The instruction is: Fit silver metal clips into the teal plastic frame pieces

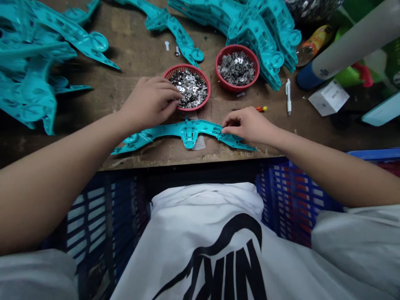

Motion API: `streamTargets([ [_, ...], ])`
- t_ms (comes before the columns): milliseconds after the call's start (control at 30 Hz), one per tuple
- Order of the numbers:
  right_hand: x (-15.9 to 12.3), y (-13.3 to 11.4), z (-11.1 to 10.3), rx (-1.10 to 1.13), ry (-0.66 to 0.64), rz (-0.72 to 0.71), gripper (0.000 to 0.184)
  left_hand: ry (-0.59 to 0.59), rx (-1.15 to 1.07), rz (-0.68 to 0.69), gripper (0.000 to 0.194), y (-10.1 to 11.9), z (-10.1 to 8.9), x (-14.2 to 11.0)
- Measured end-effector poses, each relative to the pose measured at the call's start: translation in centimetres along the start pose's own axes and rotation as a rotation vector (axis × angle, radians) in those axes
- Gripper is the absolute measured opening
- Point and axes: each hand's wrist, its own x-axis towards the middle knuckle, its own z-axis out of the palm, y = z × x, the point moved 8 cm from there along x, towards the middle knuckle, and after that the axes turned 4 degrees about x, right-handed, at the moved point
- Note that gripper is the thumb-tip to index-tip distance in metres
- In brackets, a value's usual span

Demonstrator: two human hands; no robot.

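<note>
While the left hand [149, 103] hangs half-curled over a red plastic bowl [200, 79] of silver metal clips [189, 88], fingertips among them, any grip unclear, the right hand [248, 126] pinches the right arm of a teal plastic moulding [187, 132], lying flat near the wooden bench edge [140, 158].

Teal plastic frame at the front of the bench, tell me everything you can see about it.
The teal plastic frame is a long, glossy, shallow-arched moulding with two tapering arms, a ribbed central block with small openings, and a round boss near its left end. It lies near the front edge of the worn wooden bench, partly over a translucent sheet. The fingers of the right hand touch its right arm.
</note>
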Motion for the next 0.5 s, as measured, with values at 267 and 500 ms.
streamTargets([
  [267,0.05,-0.56,-0.27,-0.034,0.022,0.042,0.022,-0.041,0.027,0.042,0.055,1.03,0.72,-0.47],
  [500,0.26,0.12,-0.45,-0.019,0.07,0.042,0.017,-0.035,0.065,0.067,0.053,0.98,0.88,-0.52],
])
